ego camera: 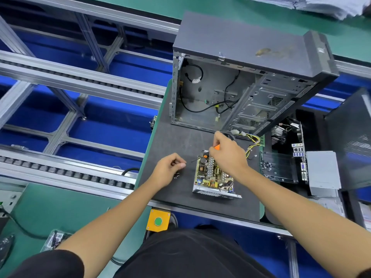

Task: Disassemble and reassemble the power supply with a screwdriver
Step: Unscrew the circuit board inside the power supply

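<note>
Head view looks down on a dark mat (180, 141) laid over the table, with the power supply (213, 176) near its front edge, cover off, its circuit board and metal housing exposed. Its yellow and black cables (253, 144) run back toward the open computer case (241, 81) standing behind it. The right hand (226, 154) has its grip closed round a screwdriver (209, 152) with an orange and black handle, held above the far end of the power supply; the thin shaft points left, its tip over the mat just beside the housing. The left hand (170, 167) rests on the mat to the left of the power supply, fingers curled with the tips together; whether they pinch something is too small to tell. A few small dark screws (176, 175) lie on the mat right by that hand. To the right of the mat sit a motherboard (299, 153) on edge, a clear plastic tray (278, 167) and a grey metal box (323, 170). A yellow box with a green button (158, 221) is fixed at the table's front edge
</note>
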